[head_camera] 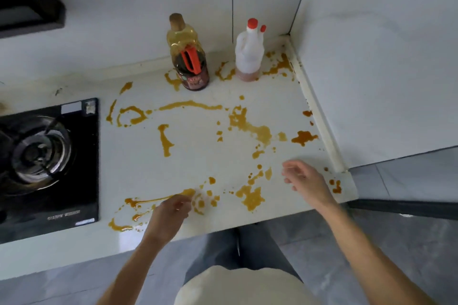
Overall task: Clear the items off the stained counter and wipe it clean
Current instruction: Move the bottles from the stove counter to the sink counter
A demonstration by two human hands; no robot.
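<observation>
A smooth, glossy white counter carried wet-looking amber stains. Two plastic bottles, one clear, one translucent white, stood beside a shiny black glass hob.

I see even, soft daylight on the pale counter with hardly any shadow, small glints on the wet sauce stains and the stove, wide-angle bending at the edges, and motion blur on both hands.
</observation>
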